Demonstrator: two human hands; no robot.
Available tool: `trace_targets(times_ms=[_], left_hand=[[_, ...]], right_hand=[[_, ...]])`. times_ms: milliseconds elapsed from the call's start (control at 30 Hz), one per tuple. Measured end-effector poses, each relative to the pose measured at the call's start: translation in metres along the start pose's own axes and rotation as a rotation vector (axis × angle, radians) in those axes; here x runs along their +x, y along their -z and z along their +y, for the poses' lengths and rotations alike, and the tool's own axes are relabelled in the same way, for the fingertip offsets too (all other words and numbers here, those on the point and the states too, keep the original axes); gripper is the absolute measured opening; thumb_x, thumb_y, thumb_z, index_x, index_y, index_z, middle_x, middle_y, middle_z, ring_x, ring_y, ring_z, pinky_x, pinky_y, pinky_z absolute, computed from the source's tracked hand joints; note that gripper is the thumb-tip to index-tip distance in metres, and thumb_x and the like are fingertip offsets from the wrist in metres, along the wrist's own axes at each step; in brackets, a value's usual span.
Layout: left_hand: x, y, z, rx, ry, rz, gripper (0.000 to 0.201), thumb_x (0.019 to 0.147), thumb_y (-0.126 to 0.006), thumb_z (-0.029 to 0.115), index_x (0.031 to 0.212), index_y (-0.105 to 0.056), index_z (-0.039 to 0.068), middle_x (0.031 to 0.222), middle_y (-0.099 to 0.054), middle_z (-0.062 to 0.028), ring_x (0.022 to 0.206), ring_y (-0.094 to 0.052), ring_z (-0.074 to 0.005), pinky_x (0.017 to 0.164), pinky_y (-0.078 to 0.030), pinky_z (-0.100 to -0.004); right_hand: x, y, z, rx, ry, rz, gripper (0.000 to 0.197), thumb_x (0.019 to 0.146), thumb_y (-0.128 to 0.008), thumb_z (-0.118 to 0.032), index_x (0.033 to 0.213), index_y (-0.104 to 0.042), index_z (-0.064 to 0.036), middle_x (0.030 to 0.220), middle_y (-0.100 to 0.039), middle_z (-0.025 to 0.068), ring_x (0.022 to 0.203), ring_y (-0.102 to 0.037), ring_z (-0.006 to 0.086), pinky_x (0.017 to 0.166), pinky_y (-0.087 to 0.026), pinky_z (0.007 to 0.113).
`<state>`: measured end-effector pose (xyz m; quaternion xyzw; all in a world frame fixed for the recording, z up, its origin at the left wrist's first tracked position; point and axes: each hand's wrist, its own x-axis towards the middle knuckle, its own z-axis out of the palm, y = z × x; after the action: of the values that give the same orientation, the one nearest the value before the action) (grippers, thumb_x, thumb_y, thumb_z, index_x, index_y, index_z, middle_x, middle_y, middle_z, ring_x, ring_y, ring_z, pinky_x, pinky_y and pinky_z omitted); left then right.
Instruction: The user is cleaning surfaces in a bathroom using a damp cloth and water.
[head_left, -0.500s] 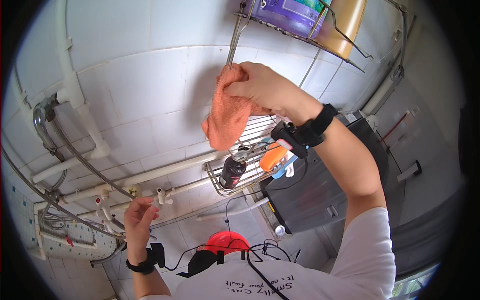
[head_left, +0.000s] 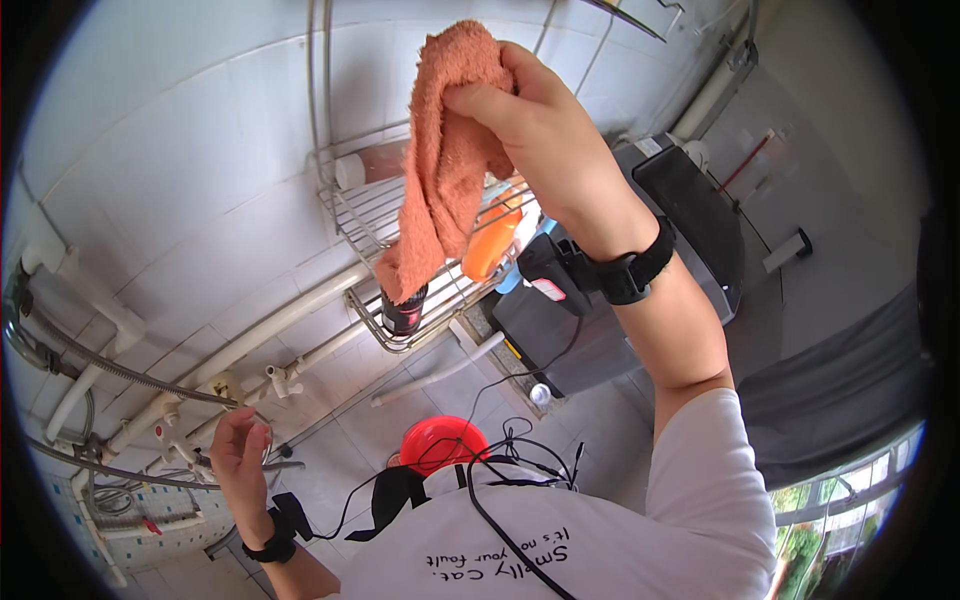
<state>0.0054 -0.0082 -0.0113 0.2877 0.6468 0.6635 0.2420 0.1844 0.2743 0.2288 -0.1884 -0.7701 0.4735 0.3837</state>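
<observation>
An orange terry cloth hangs long and crumpled from my right hand, which grips it near the top between thumb and fingers. Behind the cloth is a wire rack on the tiled wall, partly hidden by it. On the rack, a reddish bottle with a white cap lies on its side, and an orange object is beside the cloth. Below the cloth's tip, a dark bottle stands on the lower tier. My left hand is held low at the left, fingers loosely bent and apart, holding nothing.
White pipes and a tap run along the wall at the left, near a metal hose. A grey appliance stands at the right. A red basin sits on the floor, with black cables hanging across it.
My view has shifted, so the upper shelf with its bottles has nearly left the picture. The cloth has come away from the wire upright and hangs before the rack. My left hand stays empty.
</observation>
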Motion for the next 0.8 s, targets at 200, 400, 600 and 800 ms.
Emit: trace_targets(times_ms=[200, 400, 600, 800], left_hand=[[0.016, -0.057, 0.022, 0.254, -0.164, -0.183, 0.026, 0.081, -0.058, 0.003, 0.108, -0.058, 0.003, 0.082, -0.059, -0.0025, 0.072, -0.051, -0.0092, 0.067, -0.042, -0.0230], [0.018, -0.118, 0.067, 0.459, -0.495, -0.583, 0.038, 0.079, -0.058, 0.004, 0.117, -0.053, 0.005, 0.086, -0.057, -0.0124, 0.074, -0.055, -0.0269, 0.069, -0.044, -0.0328], [0.016, -0.126, 0.048, 0.617, -0.528, -0.781, 0.045, 0.076, -0.062, 0.005, 0.120, -0.051, 0.006, 0.090, -0.059, -0.0140, 0.081, -0.058, -0.0287, 0.071, -0.047, -0.0359], [0.007, -0.087, 0.011, 0.537, -0.325, -0.644, 0.044, 0.075, -0.064, 0.004, 0.117, -0.053, 0.003, 0.089, -0.060, -0.0150, 0.080, -0.058, -0.0296, 0.070, -0.046, -0.0352]], right_hand=[[-0.016, 0.005, 0.004, 0.086, 0.056, 0.068, 0.033, 0.082, -0.057, -0.016, 0.106, -0.048, 0.0044, 0.084, -0.056, 0.0058, 0.070, -0.055, 0.0122, 0.059, -0.046, 0.026], [-0.032, 0.012, 0.007, -0.010, 0.207, 0.082, 0.026, 0.075, -0.059, -0.009, 0.098, -0.055, 0.0020, 0.084, -0.057, 0.0100, 0.071, -0.056, 0.0162, 0.062, -0.047, 0.028], [-0.036, 0.005, 0.071, -0.959, 0.584, -0.053, 0.026, 0.064, -0.064, -0.006, 0.089, -0.059, -0.0032, 0.093, -0.053, 0.0160, 0.082, -0.057, 0.0307, 0.069, -0.051, 0.036], [-0.043, 0.049, 0.109, -1.098, 0.516, 0.130, 0.026, 0.068, -0.067, -0.009, 0.092, -0.060, -0.0028, 0.091, -0.056, 0.0126, 0.083, -0.057, 0.0293, 0.070, -0.050, 0.035]])
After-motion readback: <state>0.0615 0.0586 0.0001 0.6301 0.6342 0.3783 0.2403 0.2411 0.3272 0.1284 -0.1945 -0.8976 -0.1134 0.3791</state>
